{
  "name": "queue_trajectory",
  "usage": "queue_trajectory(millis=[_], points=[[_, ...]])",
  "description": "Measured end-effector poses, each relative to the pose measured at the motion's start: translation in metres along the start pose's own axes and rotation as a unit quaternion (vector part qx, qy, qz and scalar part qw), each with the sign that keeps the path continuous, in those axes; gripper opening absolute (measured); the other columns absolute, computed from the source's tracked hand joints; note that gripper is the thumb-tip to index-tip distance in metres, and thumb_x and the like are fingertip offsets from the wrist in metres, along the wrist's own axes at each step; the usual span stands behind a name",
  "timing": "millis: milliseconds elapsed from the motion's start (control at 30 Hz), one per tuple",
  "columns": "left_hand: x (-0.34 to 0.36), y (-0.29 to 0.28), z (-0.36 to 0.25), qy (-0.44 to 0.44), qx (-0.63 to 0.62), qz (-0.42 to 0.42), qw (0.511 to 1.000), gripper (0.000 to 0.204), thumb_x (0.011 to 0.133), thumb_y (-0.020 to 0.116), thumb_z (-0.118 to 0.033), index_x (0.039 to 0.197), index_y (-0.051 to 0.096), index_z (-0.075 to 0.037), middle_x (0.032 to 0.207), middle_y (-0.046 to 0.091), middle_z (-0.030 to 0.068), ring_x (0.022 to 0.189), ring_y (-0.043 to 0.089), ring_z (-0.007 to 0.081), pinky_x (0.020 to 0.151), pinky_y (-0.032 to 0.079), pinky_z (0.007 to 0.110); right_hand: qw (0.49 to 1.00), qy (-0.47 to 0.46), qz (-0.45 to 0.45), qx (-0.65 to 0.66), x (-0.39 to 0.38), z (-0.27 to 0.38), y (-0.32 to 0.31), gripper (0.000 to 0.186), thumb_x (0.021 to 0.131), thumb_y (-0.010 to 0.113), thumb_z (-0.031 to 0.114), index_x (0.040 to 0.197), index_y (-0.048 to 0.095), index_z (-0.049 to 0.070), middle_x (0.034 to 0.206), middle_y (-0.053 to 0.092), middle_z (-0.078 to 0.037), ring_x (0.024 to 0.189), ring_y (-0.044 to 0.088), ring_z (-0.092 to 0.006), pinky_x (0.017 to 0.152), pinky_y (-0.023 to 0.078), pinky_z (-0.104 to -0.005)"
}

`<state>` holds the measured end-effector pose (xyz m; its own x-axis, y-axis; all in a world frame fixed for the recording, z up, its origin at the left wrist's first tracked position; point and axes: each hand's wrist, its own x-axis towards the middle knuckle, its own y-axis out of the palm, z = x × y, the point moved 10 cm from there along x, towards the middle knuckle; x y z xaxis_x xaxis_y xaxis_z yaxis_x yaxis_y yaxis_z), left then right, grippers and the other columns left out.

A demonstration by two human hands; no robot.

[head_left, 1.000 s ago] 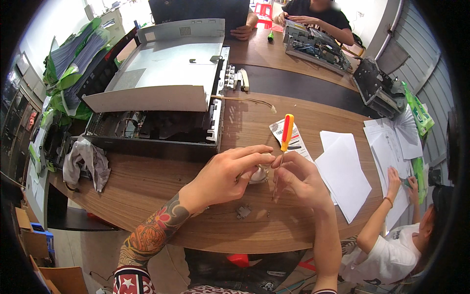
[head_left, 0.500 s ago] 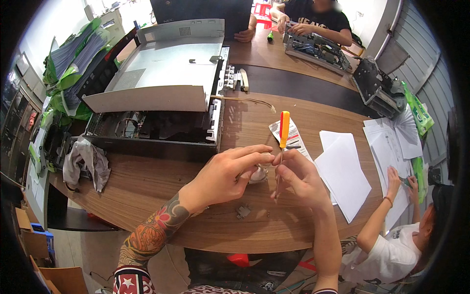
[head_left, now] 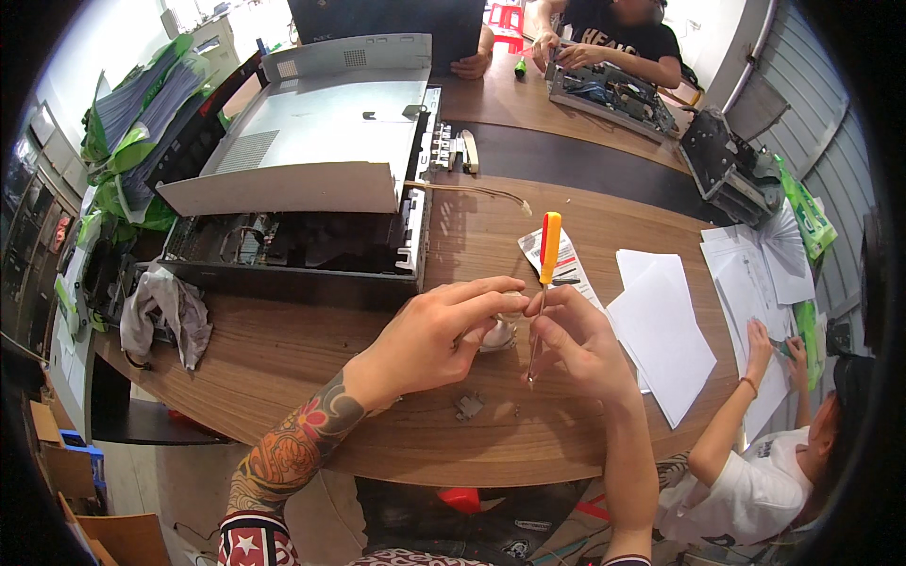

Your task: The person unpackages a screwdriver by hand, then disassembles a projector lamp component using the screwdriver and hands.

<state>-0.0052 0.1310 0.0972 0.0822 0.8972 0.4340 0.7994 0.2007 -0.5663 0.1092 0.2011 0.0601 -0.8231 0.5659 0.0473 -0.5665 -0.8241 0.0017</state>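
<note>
My left hand (head_left: 436, 338) is closed around a small pale part (head_left: 498, 332), held just above the wooden table (head_left: 283, 358). My right hand (head_left: 580, 341) grips a screwdriver (head_left: 545, 274) with a red and yellow handle, handle up and thin shaft pointing down past my fingers. The two hands touch at the fingertips. A small grey metal piece (head_left: 469, 407) lies on the table just below them.
An opened grey printer (head_left: 311, 179) fills the table's left half, with a grey rag (head_left: 165, 316) at its corner. White sheets (head_left: 661, 330) lie to the right. A seated person (head_left: 764, 472) leans on the right edge. Another person (head_left: 613, 47) works on a dismantled unit (head_left: 609, 94) far across.
The screwdriver has swung from leaning right to nearly upright, and it has slid down a little in my right hand. My left hand has stayed in place.
</note>
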Motion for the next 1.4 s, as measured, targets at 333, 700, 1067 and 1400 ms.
queue_trajectory(millis=[333,700,1067,1400], points=[[-0.001,-0.001,-0.001,0.019,-0.002,-0.019,1.000,0.044,0.081,0.060,0.008,0.121,0.065,-0.009,0.135,0.062,0.0115,0.107,0.067,0.0334,0.088,0.057,0.040,1.000,0.005,0.004,0.001,0.001,-0.004,-0.001,0.017,0.104,0.055,0.012,0.117,0.054,0.001,0.088,0.062,-0.006,0.076,0.066,-0.0118,0.060,0.060,-0.0274],[-0.001,-0.001,-0.001,0.020,0.001,-0.019,1.000,0.044,0.082,0.060,0.008,0.122,0.065,-0.009,0.134,0.063,0.0112,0.107,0.067,0.0329,0.087,0.057,0.040,0.999,0.031,0.012,-0.029,-0.003,-0.003,-0.002,0.020,0.099,0.064,0.011,0.114,0.060,-0.001,0.087,0.066,-0.008,0.072,0.065,-0.0131,0.063,0.058,-0.0278],[-0.001,-0.002,-0.003,0.030,0.010,-0.019,0.999,0.045,0.082,0.060,0.007,0.124,0.065,-0.010,0.134,0.063,0.0096,0.103,0.068,0.0315,0.085,0.057,0.038,0.991,0.073,-0.001,-0.114,-0.010,0.004,-0.021,0.019,0.091,0.072,0.010,0.102,0.067,-0.005,0.087,0.072,-0.011,0.074,0.068,-0.0160,0.065,0.056,-0.0277],[-0.002,-0.001,-0.002,0.027,0.010,-0.017,0.999,0.046,0.082,0.061,0.007,0.124,0.065,-0.010,0.135,0.062,0.0091,0.101,0.068,0.0313,0.084,0.057,0.038,0.982,0.061,0.018,-0.178,-0.008,-0.002,-0.013,0.018,0.091,0.071,0.011,0.101,0.067,-0.004,0.089,0.073,-0.012,0.082,0.071,-0.0189,0.077,0.058,-0.0334]])
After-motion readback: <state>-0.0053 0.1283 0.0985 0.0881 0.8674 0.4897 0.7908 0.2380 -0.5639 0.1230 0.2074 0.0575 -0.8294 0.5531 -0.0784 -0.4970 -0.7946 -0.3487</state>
